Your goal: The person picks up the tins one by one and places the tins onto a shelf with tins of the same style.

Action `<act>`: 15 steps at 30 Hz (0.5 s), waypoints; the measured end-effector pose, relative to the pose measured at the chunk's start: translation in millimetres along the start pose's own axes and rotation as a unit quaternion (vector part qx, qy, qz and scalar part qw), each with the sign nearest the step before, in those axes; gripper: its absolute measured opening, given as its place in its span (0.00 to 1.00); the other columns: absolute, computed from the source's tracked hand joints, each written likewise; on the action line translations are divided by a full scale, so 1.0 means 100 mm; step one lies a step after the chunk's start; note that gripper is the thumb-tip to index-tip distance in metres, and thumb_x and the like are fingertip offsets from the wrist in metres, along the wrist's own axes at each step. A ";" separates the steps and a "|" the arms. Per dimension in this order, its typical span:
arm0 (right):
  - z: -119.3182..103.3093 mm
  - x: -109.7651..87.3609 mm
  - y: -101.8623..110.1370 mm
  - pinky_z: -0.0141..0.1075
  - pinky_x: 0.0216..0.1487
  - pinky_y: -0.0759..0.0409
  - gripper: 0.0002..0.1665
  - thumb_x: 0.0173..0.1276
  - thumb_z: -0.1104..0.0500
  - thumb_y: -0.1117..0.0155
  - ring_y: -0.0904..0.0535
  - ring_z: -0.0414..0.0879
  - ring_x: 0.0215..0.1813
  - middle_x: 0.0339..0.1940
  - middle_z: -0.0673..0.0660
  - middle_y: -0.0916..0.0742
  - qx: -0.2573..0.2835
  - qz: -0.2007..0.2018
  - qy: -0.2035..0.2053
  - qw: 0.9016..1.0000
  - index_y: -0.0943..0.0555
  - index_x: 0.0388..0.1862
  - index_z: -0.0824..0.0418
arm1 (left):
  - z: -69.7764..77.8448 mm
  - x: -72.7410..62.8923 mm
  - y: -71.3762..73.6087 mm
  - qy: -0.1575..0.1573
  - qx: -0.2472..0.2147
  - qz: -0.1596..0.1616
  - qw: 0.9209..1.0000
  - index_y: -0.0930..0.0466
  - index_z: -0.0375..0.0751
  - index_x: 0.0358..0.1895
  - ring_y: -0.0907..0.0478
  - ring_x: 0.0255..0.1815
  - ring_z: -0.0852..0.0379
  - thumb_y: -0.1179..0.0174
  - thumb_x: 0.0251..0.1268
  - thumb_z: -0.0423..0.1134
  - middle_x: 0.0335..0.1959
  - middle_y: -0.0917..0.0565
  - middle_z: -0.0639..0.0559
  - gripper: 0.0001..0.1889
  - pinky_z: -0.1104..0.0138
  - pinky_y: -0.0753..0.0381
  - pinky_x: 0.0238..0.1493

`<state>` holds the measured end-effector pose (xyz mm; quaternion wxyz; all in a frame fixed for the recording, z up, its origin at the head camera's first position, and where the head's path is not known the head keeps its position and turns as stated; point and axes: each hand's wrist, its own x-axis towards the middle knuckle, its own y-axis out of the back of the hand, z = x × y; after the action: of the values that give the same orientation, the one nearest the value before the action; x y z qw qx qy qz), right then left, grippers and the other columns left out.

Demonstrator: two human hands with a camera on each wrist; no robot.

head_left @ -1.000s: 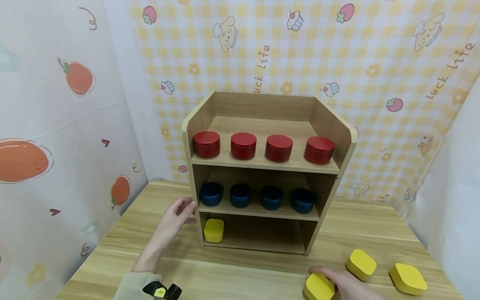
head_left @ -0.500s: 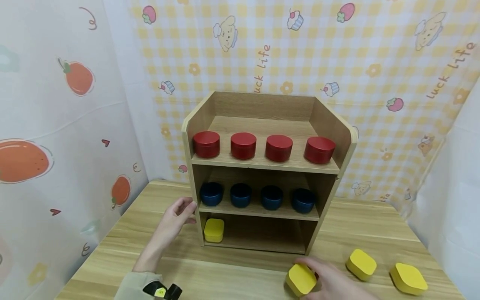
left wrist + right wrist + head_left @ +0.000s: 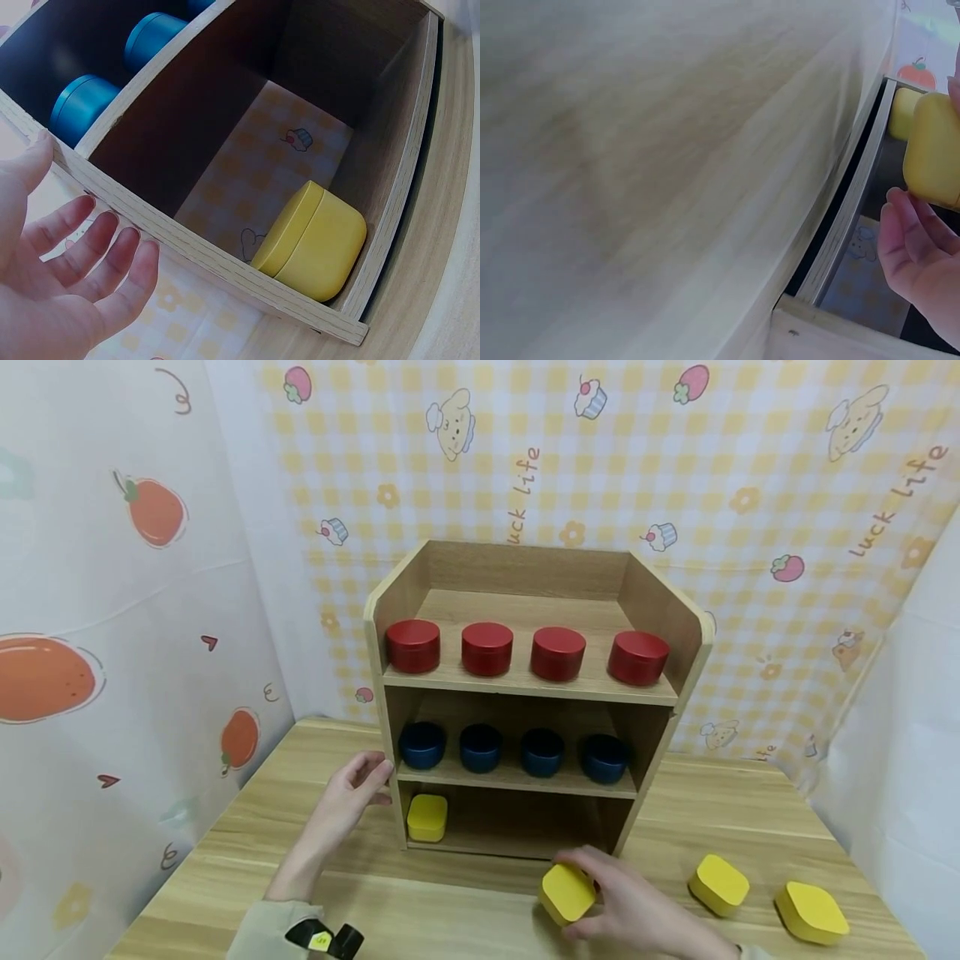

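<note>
My right hand (image 3: 618, 897) grips a yellow rounded-square tin (image 3: 567, 894) between thumb and fingers, in front of the bottom shelf's right half; the right wrist view shows this tin (image 3: 934, 150) too. At the left side of the wooden shelf unit (image 3: 517, 692), my left hand (image 3: 358, 789) has its fingers loosely bent, holding nothing. In the left wrist view the left hand's thumb touches or nearly touches the side panel's edge. Another yellow tin (image 3: 427, 818) stands at the left end of the bottom shelf, seen close in the left wrist view (image 3: 319, 244).
Two more yellow tins (image 3: 719, 885) (image 3: 812, 912) lie on the table at the right. Several red round tins (image 3: 487, 650) line the top shelf, and several blue round tins (image 3: 481, 748) line the middle one. Patterned cloth (image 3: 570, 460) hangs behind the unit.
My right hand has carried the yellow tin leftward and forward, from the table's right front toward the bottom shelf. My left hand stays at the unit's left side.
</note>
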<state>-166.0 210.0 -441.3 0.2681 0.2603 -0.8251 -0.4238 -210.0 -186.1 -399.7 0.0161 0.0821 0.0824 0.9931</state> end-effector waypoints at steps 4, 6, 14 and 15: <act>0.00 0.12 -0.05 0.34 0.47 0.19 0.41 0.54 0.40 0.24 0.24 0.36 0.48 0.53 0.44 0.20 0.008 0.022 0.017 1.000 0.27 0.63 0.53 | 0.00 0.01 0.00 -0.003 0.002 0.000 1.000 0.31 0.28 0.60 0.24 0.47 0.52 0.47 0.76 0.43 0.52 0.25 0.37 0.21 0.59 0.16 0.48; 0.00 0.17 -0.07 0.34 0.46 0.20 0.41 0.54 0.40 0.24 0.25 0.36 0.46 0.53 0.44 0.20 0.017 0.025 0.010 0.999 0.27 0.63 0.52 | -0.01 0.01 0.01 -0.007 0.003 0.000 1.000 0.31 0.27 0.60 0.24 0.47 0.52 0.47 0.76 0.43 0.51 0.24 0.37 0.21 0.59 0.16 0.47; -0.05 0.39 -0.14 0.34 0.44 0.21 0.41 0.53 0.43 0.22 0.25 0.37 0.45 0.53 0.43 0.20 0.034 0.033 -0.029 0.998 0.27 0.63 0.51 | -0.02 0.01 0.01 -0.013 0.006 0.000 1.000 0.31 0.27 0.59 0.24 0.47 0.53 0.47 0.76 0.42 0.51 0.24 0.36 0.21 0.59 0.16 0.46; -0.06 0.42 -0.15 0.34 0.44 0.21 0.41 0.52 0.43 0.22 0.25 0.37 0.45 0.53 0.43 0.20 0.036 0.036 -0.031 0.998 0.27 0.63 0.51 | -0.02 0.01 0.01 -0.012 0.006 0.001 1.000 0.31 0.27 0.59 0.23 0.47 0.53 0.47 0.76 0.42 0.51 0.24 0.36 0.21 0.59 0.16 0.46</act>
<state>-189.2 172.0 -441.4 0.2474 0.2268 -0.8566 -0.3920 -211.2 -187.4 -401.6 0.0161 0.0944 0.0877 0.9915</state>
